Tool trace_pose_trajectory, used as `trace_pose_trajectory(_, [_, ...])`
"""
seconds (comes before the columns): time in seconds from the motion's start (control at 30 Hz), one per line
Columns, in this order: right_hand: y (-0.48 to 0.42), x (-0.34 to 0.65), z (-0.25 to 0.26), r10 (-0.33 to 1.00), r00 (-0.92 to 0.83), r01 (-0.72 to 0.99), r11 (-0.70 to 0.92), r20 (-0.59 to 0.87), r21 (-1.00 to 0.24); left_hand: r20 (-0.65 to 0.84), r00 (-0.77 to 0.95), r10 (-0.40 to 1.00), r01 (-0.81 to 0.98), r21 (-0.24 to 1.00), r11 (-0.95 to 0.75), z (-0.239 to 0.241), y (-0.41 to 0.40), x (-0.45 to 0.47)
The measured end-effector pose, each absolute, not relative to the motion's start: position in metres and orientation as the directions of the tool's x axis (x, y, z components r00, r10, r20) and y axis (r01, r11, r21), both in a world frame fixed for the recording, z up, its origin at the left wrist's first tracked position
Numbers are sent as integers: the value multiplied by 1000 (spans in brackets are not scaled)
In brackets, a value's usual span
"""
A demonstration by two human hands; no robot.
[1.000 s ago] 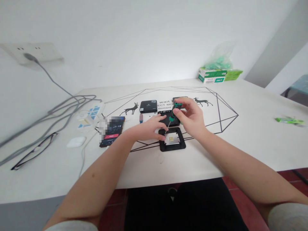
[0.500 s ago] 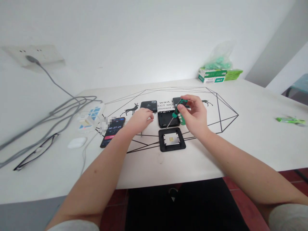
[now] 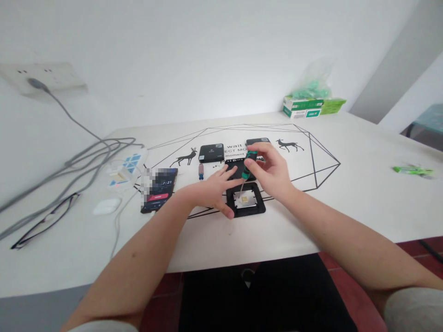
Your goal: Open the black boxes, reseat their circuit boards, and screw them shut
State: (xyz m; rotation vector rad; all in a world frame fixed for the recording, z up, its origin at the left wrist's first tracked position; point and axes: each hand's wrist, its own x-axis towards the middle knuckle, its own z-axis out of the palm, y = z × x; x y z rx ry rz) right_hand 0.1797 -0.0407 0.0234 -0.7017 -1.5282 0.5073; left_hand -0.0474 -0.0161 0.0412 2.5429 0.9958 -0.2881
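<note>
In my right hand (image 3: 272, 170) is a green-and-black screwdriver (image 3: 249, 164), its shaft slanting down to a metal plate (image 3: 248, 199) inside a square black casing part (image 3: 246, 212). My left hand (image 3: 217, 190) has its fingers spread, the thumb by the casing's left edge and the fingertips reaching over its far side. Just behind lies another black casing half (image 3: 235, 171), partly covered by my fingers. A second screwdriver (image 3: 201, 171) with a reddish handle rests left of it.
Two black boxes (image 3: 211, 152) stand farther back. To the left are a phone (image 3: 159, 190), a white earphone case (image 3: 107, 206), glasses (image 3: 44, 222), a power strip (image 3: 128, 168) and grey cables (image 3: 86, 159). Green-and-white cartons (image 3: 302, 107) sit against the wall; a green packet (image 3: 413, 170) lies far right.
My left hand has moved right and toward me, spreading its fingers at the casing. The reddish screwdriver now shows. The green screwdriver's tip has moved from the casing's rim onto the metal plate.
</note>
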Motion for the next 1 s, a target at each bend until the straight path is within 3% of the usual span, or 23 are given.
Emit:
trace_pose_trajectory(0.2, [-52,170,28,642,-123,111,766,757,-633,-403,717,569,682,232,-694,32,-26,-36])
trace_pose_trajectory(0.43, [-56,169,33,606,-123,102,795,786,-598,-414,721,556,666,191,-721,36,-32,-32])
trace_pose_trajectory(1.0, [-55,167,32,461,-236,34,884,856,-466,-301,784,543,607,188,-772,23,-37,-32])
